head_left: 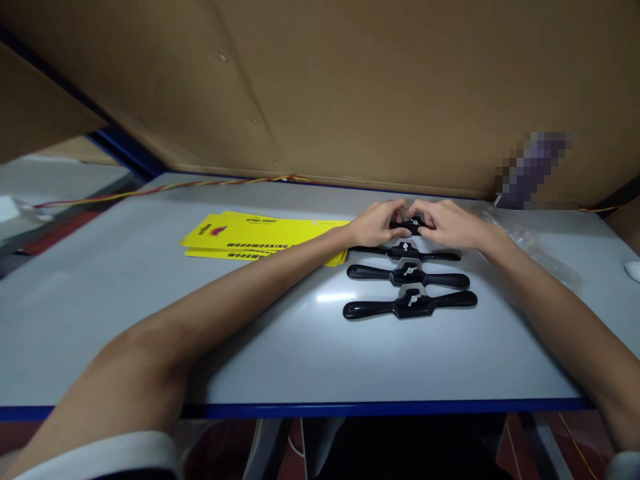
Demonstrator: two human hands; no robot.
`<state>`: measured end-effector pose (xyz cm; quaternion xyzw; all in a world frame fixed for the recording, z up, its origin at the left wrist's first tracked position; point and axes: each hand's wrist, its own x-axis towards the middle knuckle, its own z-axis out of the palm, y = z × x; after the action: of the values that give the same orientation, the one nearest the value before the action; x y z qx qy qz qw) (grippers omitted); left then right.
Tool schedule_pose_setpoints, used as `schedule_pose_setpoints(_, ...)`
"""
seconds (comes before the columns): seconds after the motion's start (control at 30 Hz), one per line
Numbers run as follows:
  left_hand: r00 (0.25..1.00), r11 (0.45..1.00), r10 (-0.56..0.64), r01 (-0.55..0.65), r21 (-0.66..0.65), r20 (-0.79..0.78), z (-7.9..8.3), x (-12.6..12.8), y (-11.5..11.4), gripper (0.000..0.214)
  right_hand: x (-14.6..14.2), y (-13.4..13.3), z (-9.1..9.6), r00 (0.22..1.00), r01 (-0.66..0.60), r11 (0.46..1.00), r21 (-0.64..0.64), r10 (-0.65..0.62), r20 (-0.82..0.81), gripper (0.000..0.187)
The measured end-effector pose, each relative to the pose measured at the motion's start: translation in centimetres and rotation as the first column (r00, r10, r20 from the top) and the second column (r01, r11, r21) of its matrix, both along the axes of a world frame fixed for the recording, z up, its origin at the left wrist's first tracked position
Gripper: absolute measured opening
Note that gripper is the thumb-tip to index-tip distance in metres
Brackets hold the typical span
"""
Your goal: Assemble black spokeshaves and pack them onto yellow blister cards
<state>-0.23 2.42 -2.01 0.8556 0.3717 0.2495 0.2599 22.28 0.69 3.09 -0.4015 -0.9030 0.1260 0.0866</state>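
Both my hands meet over a black spokeshave (415, 225) at the far end of a row of them. My left hand (381, 222) has its fingers curled round the left side of this tool, and my right hand (441, 222) grips its right side. Much of the tool is hidden by my fingers. Closer to me lie three more black spokeshaves: one (406, 252) just below my hands, a middle one (409, 274) and a near one (413, 305). Each has a small silver wing screw at its centre; pale blades show on the nearer two.
Yellow printed cards (265, 235) lie stacked left of the tools, partly under my left forearm. Clear plastic bags (543, 257) rest beyond my right forearm. A brown board (375, 93) rises behind the grey table (280, 360). A red-and-yellow cable (185, 185) runs along the back.
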Motion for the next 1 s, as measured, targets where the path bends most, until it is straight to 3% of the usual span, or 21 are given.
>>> schedule_pose_setpoints(0.1, 1.0, 1.0, 0.007, -0.007, -0.005, 0.005, 0.0, 0.0, 0.0, 0.03, 0.2, 0.4, -0.3, 0.995, -0.102, 0.995, -0.004, 0.102, 0.02, 0.04)
schedule_pose_setpoints(0.2, 1.0, 1.0, 0.007, -0.006, -0.028, 0.014, -0.1, 0.0, 0.0, 0.036, 0.3, 0.6, -0.4, 0.992, -0.11, 0.994, 0.012, 0.109, 0.056, 0.034)
schedule_pose_setpoints(0.33, 1.0, 1.0, 0.017, -0.016, -0.02, 0.025, -0.2, -0.1, 0.1, 0.048, 0.0, 0.4, -0.3, 0.989, -0.027, 0.987, 0.16, 0.003, 0.15, 0.023)
schedule_pose_setpoints(0.43, 1.0, 0.999, 0.014, -0.013, -0.035, 0.02, -0.2, -0.1, 0.1, 0.055, -0.6, -0.3, -0.1, 0.973, 0.025, 0.969, 0.245, -0.08, 0.215, 0.03)
schedule_pose_setpoints(0.6, 1.0, 1.0, 0.013, -0.013, -0.019, -0.009, 0.1, -0.1, 0.0, 0.053, -1.9, -1.4, 0.2, 0.96, 0.201, 0.975, 0.094, -0.215, 0.179, 0.038)
schedule_pose_setpoints(0.7, 1.0, 1.0, 0.011, -0.011, -0.002, -0.015, 0.1, -0.1, 0.0, 0.05, -1.8, -1.5, 0.6, 0.947, 0.265, 0.959, 0.101, -0.278, 0.162, 0.032)
schedule_pose_setpoints(0.77, 1.0, 1.0, 0.009, -0.009, 0.007, -0.015, 0.0, -0.1, 0.1, 0.048, -1.2, -1.3, 0.7, 0.962, 0.218, 0.965, 0.144, -0.237, 0.134, 0.023)
schedule_pose_setpoints(0.9, 1.0, 1.0, 0.005, -0.004, 0.019, -0.016, -0.1, -0.1, 0.2, 0.04, -0.3, -0.7, 0.5, 0.983, 0.015, 0.982, 0.19, -0.049, 0.178, 0.029)
schedule_pose_setpoints(1.0, 1.0, 1.0, 0.003, -0.003, 0.001, -0.019, 0.0, -0.1, 0.1, 0.04, -0.5, -0.6, 0.3, 0.967, 0.021, 0.97, 0.241, -0.082, 0.243, 0.021)
